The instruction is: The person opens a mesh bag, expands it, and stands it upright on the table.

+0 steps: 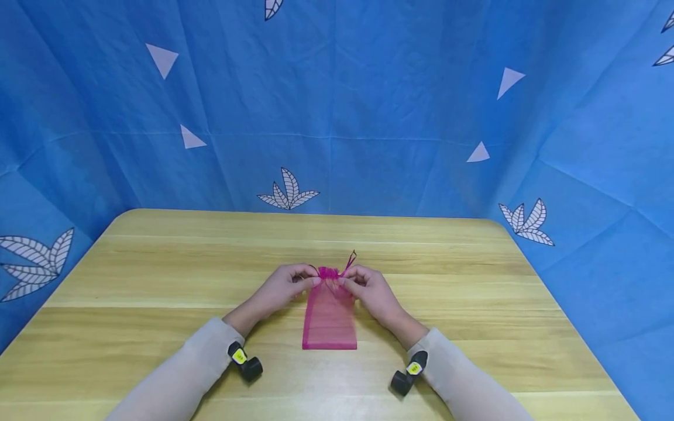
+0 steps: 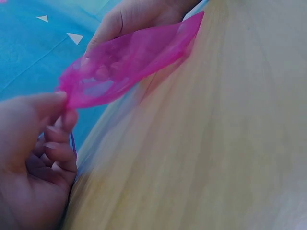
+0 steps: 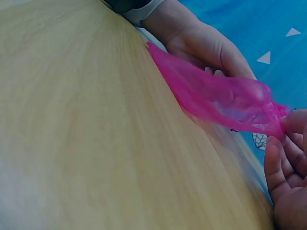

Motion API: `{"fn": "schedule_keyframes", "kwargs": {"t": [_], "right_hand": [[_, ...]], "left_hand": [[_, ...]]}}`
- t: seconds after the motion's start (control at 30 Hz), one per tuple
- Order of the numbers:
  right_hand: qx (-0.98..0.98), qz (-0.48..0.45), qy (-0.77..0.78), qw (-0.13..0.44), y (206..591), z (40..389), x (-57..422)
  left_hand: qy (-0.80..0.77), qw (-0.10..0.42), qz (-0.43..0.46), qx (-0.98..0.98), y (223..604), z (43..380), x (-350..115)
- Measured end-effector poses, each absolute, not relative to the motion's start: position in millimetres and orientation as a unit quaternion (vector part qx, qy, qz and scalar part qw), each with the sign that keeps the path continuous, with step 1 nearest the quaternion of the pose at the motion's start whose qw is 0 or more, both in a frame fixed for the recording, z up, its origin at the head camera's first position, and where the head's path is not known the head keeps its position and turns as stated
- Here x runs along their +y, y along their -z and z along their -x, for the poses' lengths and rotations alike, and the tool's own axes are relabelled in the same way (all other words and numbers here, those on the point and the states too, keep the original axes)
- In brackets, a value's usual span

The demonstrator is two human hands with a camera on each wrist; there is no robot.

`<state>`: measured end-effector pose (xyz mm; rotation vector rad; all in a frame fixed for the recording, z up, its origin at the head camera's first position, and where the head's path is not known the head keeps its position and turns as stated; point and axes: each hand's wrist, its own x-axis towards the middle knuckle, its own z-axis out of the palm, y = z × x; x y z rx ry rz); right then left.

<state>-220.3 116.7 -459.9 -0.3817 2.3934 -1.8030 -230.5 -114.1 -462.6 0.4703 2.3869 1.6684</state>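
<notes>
A sheer magenta drawstring pouch [image 1: 332, 321] is held over the table, its gathered neck toward the far side and its flat bottom edge toward me. At the left of the neck, my left hand [image 1: 284, 286] pinches the fabric between thumb and fingers. My right hand [image 1: 371, 292] pinches the neck's right side the same way. A thin cord loop [image 1: 351, 257] sticks up beyond the right fingers. In the left wrist view the pouch [image 2: 139, 62] slants up off the wood, and the right hand shows partly through it. The right wrist view shows the pouch [image 3: 216, 96] see-through.
A wooden table [image 1: 158, 263] with rounded far corners lies under both hands. Blue cloth [image 1: 368, 117] with white triangles and leaf prints hangs behind and at the sides. Each sleeve cuff carries a small black camera [image 1: 251, 369].
</notes>
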Motion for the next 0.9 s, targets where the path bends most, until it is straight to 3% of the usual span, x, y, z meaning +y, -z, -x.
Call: {"fn": "schedule_keyframes", "kwargs": {"t": [0.33, 0.9], "right_hand": [[0.781, 0.118, 0.61, 0.058, 429.4, 202.7, 112.5], [0.718, 0.088, 0.688, 0.057, 449.2, 215.7, 115.2]], "left_hand": [[-0.566, 0.093, -0.158, 0.803, 462.5, 229.7, -115.3], [-0.614, 0.102, -0.136, 0.77, 460.7, 230.6, -115.8]]}}
